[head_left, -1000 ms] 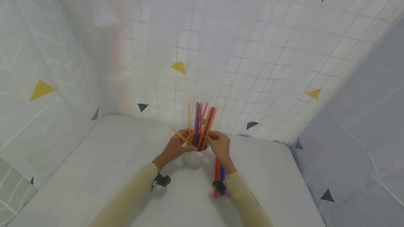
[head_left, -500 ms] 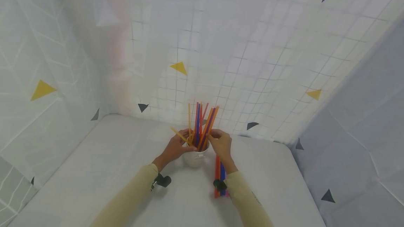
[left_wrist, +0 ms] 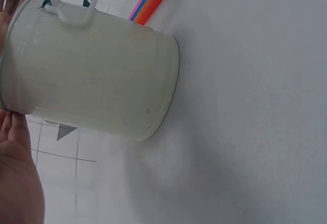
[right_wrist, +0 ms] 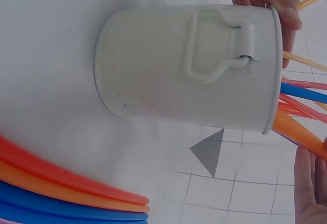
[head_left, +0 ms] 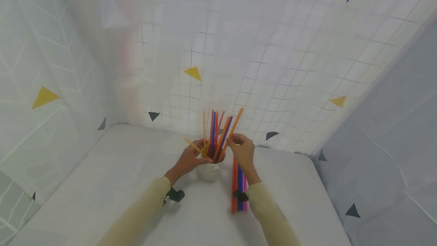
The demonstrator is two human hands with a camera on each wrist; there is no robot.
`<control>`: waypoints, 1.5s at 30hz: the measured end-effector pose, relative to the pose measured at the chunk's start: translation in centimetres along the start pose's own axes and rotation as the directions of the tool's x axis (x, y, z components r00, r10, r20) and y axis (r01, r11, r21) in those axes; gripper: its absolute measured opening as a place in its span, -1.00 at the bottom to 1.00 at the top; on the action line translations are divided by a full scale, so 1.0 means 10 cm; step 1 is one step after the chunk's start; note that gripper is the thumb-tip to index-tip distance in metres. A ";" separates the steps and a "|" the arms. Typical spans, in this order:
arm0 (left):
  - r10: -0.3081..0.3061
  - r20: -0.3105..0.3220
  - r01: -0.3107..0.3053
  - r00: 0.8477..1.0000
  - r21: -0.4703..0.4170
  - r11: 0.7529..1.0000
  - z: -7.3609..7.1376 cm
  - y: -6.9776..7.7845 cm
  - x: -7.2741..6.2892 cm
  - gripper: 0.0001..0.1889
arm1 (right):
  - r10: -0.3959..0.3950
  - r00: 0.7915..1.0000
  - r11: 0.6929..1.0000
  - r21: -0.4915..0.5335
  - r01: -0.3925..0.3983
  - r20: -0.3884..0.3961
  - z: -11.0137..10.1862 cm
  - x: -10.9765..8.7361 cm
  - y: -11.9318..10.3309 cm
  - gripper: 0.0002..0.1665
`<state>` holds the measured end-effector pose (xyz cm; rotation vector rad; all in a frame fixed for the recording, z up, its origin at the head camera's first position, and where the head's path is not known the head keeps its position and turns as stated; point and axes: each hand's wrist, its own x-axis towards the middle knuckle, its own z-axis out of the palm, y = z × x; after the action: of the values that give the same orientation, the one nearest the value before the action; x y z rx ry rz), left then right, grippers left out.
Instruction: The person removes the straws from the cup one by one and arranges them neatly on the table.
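Pinching an orange straw (head_left: 237,121) between thumb and fingers, the right hand (head_left: 243,154) sits at 2 o'clock of the white metal pail (head_left: 208,172); the straw slants from its mouth, so a sideways tug could drag the neighbouring purple straw (head_left: 225,132) along; the left hand (head_left: 187,158) clasps the rim at 9 o'clock, and slackening there might let the pail tip; the yellow straw (head_left: 192,144) leaning towards 10 o'clock could spill if jostled
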<state>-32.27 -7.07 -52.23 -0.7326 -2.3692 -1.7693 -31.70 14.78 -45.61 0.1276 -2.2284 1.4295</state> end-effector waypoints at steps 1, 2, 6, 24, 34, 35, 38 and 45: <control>0.000 -0.002 0.000 1.000 0.001 1.000 0.00 -0.01 0.00 -0.20 | -0.016 1.000 1.000 0.010 0.016 -0.003 -0.01 0.01 -0.02 -0.83; -0.006 -0.004 0.006 1.000 0.002 1.000 0.00 -0.01 0.00 -0.20 | -0.031 0.999 0.999 0.020 0.031 -0.007 -0.02 0.02 -0.04 -0.83; -0.018 -0.008 0.018 1.000 0.000 1.000 0.00 -0.03 0.00 -0.20 | -0.082 0.996 0.995 0.055 0.083 -0.023 -0.07 0.07 -0.09 -0.83; -0.056 0.000 0.056 0.998 0.000 0.998 0.01 0.00 0.00 -0.19 | -0.027 0.997 0.991 0.132 0.036 -0.068 -0.49 0.36 -0.25 -0.71; -0.029 0.001 0.029 1.000 -0.004 1.000 0.00 -0.01 0.00 -0.20 | 0.108 0.993 0.991 0.081 -0.105 -0.042 -0.68 0.27 -0.08 -0.64; -0.027 -0.001 0.027 1.000 -0.003 1.000 0.00 -0.01 0.00 -0.20 | 0.123 0.992 0.990 0.077 -0.119 -0.040 -0.69 0.26 -0.06 -0.63; -0.024 -0.004 0.024 1.000 -0.002 1.000 0.01 -0.01 0.00 -0.21 | 0.159 0.987 0.986 0.058 -0.157 -0.032 -0.72 0.22 0.00 -0.63; -0.016 -0.005 0.016 1.000 0.002 1.000 0.02 0.02 0.00 -0.22 | 0.273 0.962 0.962 0.029 -0.273 0.005 -0.76 0.12 0.21 -0.62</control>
<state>-32.16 -6.86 -52.15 -0.7103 -2.3804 -1.7727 -30.85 22.61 -44.29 -0.1766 -2.2943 1.6038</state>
